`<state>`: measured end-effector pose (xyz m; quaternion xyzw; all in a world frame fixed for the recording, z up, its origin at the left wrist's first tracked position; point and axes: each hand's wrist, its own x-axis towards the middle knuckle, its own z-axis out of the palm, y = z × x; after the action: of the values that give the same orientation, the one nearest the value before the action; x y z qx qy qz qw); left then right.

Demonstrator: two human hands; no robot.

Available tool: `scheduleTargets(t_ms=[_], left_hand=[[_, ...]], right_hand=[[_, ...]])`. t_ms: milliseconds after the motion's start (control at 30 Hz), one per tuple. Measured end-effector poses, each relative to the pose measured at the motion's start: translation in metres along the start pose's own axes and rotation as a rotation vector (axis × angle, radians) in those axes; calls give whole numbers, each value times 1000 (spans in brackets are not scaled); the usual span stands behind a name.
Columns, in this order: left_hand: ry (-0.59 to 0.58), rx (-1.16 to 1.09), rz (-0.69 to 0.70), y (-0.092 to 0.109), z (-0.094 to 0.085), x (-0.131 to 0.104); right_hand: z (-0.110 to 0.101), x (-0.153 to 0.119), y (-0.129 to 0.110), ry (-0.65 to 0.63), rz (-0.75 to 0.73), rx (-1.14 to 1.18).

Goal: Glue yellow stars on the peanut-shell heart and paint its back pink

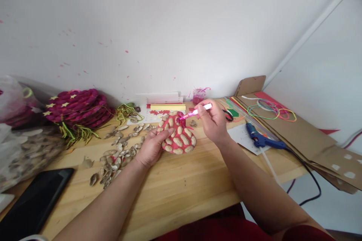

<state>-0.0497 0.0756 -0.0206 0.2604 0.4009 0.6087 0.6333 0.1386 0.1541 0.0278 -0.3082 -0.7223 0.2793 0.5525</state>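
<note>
My left hand (pixel 152 145) grips the left edge of a red gourd-shaped piece (pixel 178 135) covered with peanut shells, thumb on top. In my right hand (pixel 212 120) is a white-handled paintbrush (pixel 202 110), its tip smeared with magenta paint. The bristles touch the upper right of the piece, where a few shells are painted magenta. Most other shells there keep their bare tan colour. Behind the right hand, against the wall, stands a clear cup (pixel 198 96) with magenta paint in it.
Loose peanut shells (pixel 120 158) lie left of my left hand. Magenta-painted pieces (pixel 82 109) are stacked at the back left, near a bag of shells (pixel 31 150). A black tablet (pixel 36 199) lies front left. Rightward are a blue glue gun (pixel 261 139), cardboard (pixel 308 139) and coloured cords (pixel 271 110).
</note>
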Motion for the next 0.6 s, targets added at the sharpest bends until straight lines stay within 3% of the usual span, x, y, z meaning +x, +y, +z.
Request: scheduleTargets(t_ms=[467,600], left_hand=[[12,-3,3,2,1,0],[10,-2,-8,2,2,-1]], right_hand=[[0,-4,0,-10,-17,-23],[0,-2,5,46,13,2]])
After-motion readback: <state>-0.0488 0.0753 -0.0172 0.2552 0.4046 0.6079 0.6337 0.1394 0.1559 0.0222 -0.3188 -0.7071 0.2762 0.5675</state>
